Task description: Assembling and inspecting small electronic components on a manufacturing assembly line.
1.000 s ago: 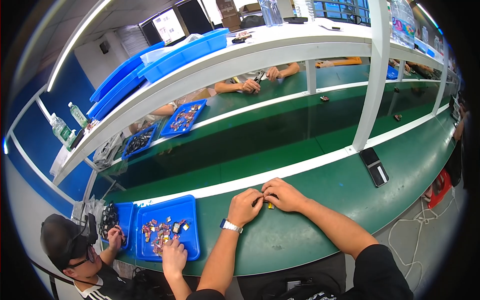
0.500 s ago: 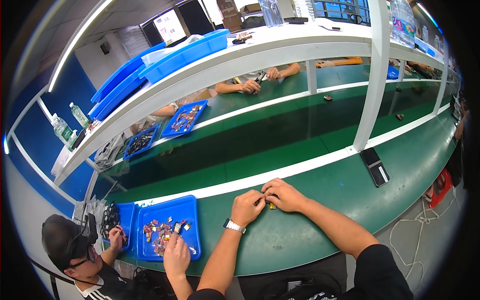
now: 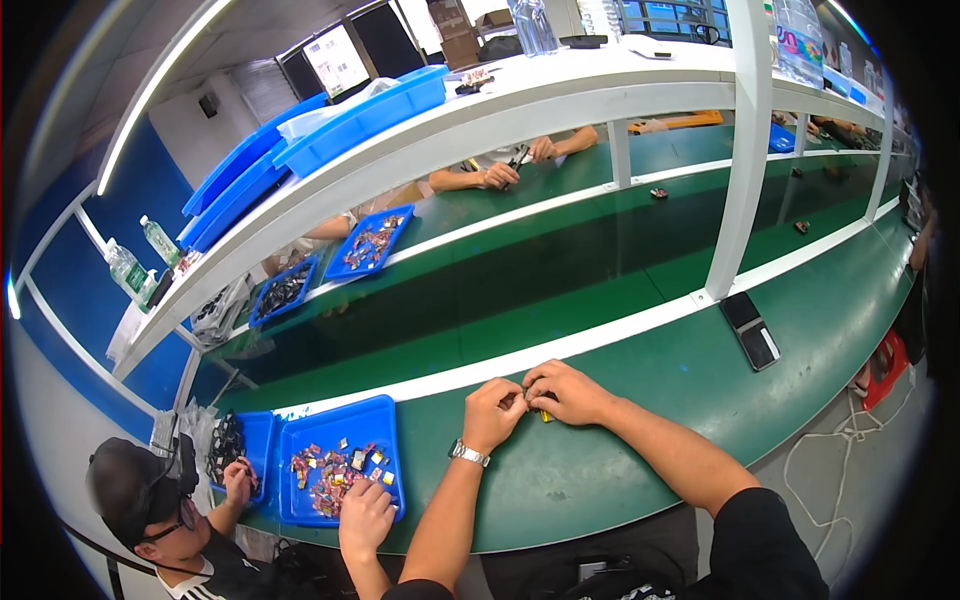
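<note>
My left hand, with a metal-banded watch on its wrist, is closed in a pinch over the green work surface. Its fingertips meet those of my right hand, and what lies between them is too small and covered to name. Below my curled right fingers a small yellow part peeks out, held in that hand. To the left, a blue tray contains many small reddish, silver and yellow pieces. A co-worker's hand hovers at its near edge.
A second blue tray with black parts stands farther left, the co-worker's other hand at it. A dark phone-like device lies to the right. White posts carry a shelf above the green belt.
My hands stay together in nearly the same spot, fingers shifting slightly; a little more yellow shows. The co-worker's nearer hand has lowered toward the tray's near edge.
</note>
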`<state>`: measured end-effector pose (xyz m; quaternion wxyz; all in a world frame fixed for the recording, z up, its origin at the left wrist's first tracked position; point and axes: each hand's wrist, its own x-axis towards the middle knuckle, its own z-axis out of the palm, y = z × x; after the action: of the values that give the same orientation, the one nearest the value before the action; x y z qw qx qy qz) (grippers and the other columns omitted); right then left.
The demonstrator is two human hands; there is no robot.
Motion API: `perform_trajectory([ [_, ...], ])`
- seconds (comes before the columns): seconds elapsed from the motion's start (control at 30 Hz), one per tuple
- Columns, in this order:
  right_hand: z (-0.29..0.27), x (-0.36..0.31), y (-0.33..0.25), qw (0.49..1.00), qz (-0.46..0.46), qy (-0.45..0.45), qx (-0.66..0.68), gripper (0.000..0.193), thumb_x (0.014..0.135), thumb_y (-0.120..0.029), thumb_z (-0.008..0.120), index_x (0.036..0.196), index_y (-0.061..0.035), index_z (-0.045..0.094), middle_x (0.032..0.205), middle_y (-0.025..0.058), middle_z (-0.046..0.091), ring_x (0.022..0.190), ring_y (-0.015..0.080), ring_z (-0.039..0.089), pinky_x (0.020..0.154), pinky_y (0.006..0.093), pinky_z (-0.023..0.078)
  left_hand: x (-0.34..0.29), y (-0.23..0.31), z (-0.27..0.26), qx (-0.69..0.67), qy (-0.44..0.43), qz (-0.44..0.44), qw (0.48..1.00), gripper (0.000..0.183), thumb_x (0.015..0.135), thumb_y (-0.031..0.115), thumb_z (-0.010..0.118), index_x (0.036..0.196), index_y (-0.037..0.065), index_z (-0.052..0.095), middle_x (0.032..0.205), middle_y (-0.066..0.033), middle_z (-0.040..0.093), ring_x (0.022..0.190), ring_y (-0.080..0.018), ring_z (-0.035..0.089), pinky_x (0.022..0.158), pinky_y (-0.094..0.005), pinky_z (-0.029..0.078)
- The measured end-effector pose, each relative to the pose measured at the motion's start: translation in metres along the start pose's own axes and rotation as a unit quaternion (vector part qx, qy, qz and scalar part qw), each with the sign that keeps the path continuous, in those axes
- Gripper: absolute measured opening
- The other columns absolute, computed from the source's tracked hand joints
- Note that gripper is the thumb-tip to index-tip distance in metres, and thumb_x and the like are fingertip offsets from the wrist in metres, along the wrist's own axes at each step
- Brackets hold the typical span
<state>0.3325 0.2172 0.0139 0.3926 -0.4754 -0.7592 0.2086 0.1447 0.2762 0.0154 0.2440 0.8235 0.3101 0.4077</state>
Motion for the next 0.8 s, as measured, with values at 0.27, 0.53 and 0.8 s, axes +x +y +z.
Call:
perform_trajectory([
  [0.27, 0.009, -0.006, 0.017, 1.000, -0.012, 0.012, 0.013, 0.010, 0.083, -0.018, 0.067, 0.088, -0.0118, 0.073, 0.111, 0.0085, 0.066, 0.109, 0.0276, 0.059, 0.097, 0.0386, 0.045, -0.008, -0.016, -0.008, -0.060, 0.083, -0.109, 0.989, 0.004, 0.081, 0.004, 0.064, 0.081, 0.001, 0.064, 0.070, -0.0059, 0.065, 0.061, -0.0101, 0.064, 0.059, -0.0245, 0.052],
  [0.53, 0.008, -0.006, 0.015, 1.000, 0.012, 0.013, 0.023, 0.016, 0.084, -0.023, 0.069, 0.086, -0.0080, 0.072, 0.110, 0.0092, 0.066, 0.109, 0.0279, 0.058, 0.096, 0.0380, 0.046, 0.083, 0.065, -0.134, -0.046, 0.245, 0.070, 0.966, 0.008, 0.087, -0.003, 0.058, 0.082, -0.001, 0.062, 0.076, -0.0040, 0.063, 0.062, -0.0087, 0.061, 0.055, -0.0219, 0.047],
  [0.8, 0.008, -0.002, 0.028, 1.000, 0.011, 0.025, 0.015, 0.018, 0.083, -0.026, 0.071, 0.086, -0.0077, 0.072, 0.109, 0.0084, 0.068, 0.108, 0.0274, 0.059, 0.096, 0.0378, 0.046, 0.213, 0.139, -0.274, 0.201, 0.301, 0.146, 0.921, 0.006, 0.078, 0.008, 0.063, 0.077, 0.002, 0.064, 0.066, -0.0084, 0.060, 0.059, -0.0174, 0.057, 0.059, -0.0312, 0.047],
])
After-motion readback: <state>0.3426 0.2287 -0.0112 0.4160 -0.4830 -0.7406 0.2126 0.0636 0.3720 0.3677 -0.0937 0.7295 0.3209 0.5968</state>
